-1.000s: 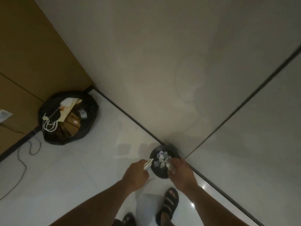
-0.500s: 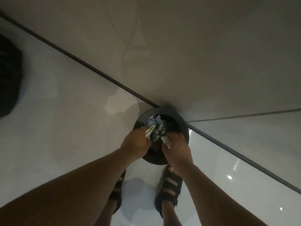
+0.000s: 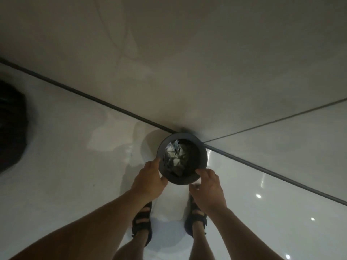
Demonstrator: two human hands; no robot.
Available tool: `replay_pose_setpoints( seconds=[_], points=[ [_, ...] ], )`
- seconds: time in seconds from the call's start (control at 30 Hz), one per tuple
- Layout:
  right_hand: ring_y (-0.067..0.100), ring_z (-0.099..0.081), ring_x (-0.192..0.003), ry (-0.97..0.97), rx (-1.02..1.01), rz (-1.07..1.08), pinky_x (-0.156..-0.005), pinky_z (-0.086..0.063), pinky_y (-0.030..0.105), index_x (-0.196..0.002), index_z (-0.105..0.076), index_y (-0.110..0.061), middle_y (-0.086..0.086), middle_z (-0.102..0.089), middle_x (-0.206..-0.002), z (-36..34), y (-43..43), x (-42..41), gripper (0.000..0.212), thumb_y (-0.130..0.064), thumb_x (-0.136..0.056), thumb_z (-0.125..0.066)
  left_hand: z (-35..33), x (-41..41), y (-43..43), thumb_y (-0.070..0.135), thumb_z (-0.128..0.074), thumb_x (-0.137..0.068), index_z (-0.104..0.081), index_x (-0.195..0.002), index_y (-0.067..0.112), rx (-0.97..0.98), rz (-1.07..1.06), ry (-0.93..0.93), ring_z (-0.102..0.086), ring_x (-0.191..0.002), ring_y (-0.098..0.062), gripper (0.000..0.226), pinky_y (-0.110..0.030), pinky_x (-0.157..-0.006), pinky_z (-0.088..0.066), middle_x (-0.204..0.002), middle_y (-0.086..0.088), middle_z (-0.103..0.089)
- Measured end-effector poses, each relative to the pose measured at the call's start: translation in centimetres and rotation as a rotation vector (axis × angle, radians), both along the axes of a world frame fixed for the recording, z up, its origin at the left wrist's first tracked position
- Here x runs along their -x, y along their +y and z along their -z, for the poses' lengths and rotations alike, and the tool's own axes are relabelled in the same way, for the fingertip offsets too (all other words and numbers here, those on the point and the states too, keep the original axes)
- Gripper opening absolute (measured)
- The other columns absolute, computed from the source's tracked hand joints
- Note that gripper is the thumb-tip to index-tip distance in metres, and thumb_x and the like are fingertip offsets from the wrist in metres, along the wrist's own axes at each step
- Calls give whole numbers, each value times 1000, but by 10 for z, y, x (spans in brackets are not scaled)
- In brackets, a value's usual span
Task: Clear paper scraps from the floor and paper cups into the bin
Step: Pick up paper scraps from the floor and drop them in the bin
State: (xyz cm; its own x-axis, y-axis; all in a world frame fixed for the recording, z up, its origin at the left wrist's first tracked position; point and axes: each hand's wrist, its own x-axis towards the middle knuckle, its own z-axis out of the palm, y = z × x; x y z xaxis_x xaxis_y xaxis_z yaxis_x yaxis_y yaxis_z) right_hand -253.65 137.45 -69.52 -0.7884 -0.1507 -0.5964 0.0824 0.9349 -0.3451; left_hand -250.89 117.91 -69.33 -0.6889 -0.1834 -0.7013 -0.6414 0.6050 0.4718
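Note:
A small round black bin (image 3: 201, 147) stands on the white floor in the corner where two walls meet. Crumpled white and bluish paper scraps (image 3: 175, 156) lie inside it. My left hand (image 3: 148, 180) is at the bin's near left rim, fingers relaxed, with no paper in it. At the near right rim, my right hand (image 3: 208, 186) has its fingers loosely curled and nothing visible in them. Whether either hand touches the rim, I cannot tell. No paper cup is in view.
A dark rubbish bag (image 3: 11, 128) sits blurred at the left edge. The walls' black skirting (image 3: 90, 96) runs diagonally behind the bin. My feet in dark sandals (image 3: 142, 218) stand just in front of the bin on glossy white floor (image 3: 65, 166).
Both hands held paper scraps over the bin before; now the scraps are in the bin and the hands have drawn back to its near rim. The view has tilted down and closer.

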Motion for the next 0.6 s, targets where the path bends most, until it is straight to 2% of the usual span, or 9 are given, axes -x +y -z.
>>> replay_pose_setpoints(
  seconds=[0.07, 0.2, 0.27, 0.33, 0.43, 0.5, 0.6],
  points=[
    [15, -37, -132, 11, 7, 62, -105, -40, 29, -138, -45, -27, -5, -40, -145, -51, 1, -9, 52, -35, -90, -61, -48, -1, -1, 34, -58, -87, -25, -145, 27, 11, 30, 23, -49, -120, -24, 67, -27, -86, -38, -140, -5, -39],
    [15, -33, -135, 101, 17, 101, -108, -38, 30, -143, -41, -25, -4, -35, -148, -154, 9, -32, 59, -41, -90, -61, -149, 0, 7, 31, -59, -87, -22, -148, 23, 20, 110, 111, -44, -124, -26, 72, -31, -93, -41, -143, -8, -38],
    [17, -31, -138, 145, 14, 101, -110, -35, 30, -145, -38, -25, -2, -33, -151, -199, 19, -48, 61, -44, -91, -59, -197, -1, 22, 30, -63, -86, -26, -147, 22, 19, 159, 182, -46, -123, -24, 72, -27, -90, -42, -141, -8, -41],
    [18, -29, -139, 192, 7, 140, -110, -33, 30, -145, -38, -25, -1, -32, -152, -239, 35, -63, 62, -46, -91, -58, -238, -1, 43, 28, -65, -86, -31, -145, 20, 15, 224, 243, -46, -123, -23, 69, -29, -94, -43, -141, -8, -43],
    [20, -30, -137, 255, -15, 234, -110, -36, 32, -145, -38, -21, 1, -33, -151, -290, 68, -87, 63, -45, -90, -59, -289, -4, 83, 34, -59, -87, -28, -147, 20, 24, 358, 270, -35, -134, -25, 69, -41, -110, -35, -149, -6, -35],
    [21, -30, -137, 297, -29, 300, -109, -37, 34, -145, -38, -20, 1, -33, -150, -318, 95, -107, 64, -44, -90, -59, -316, -10, 115, 38, -56, -87, -26, -148, 21, 27, 455, 304, -28, -138, -25, 70, -41, -113, -29, -151, -5, -30],
    [20, -28, -138, 341, -54, 395, -109, -36, 35, -146, -37, -20, 1, -32, -150, -350, 140, -145, 65, -44, -89, -57, -348, -27, 167, 40, -55, -87, -26, -149, 21, 8, 587, 375, -25, -138, -26, 71, -41, -113, -28, -152, -5, -28]
  ],
)
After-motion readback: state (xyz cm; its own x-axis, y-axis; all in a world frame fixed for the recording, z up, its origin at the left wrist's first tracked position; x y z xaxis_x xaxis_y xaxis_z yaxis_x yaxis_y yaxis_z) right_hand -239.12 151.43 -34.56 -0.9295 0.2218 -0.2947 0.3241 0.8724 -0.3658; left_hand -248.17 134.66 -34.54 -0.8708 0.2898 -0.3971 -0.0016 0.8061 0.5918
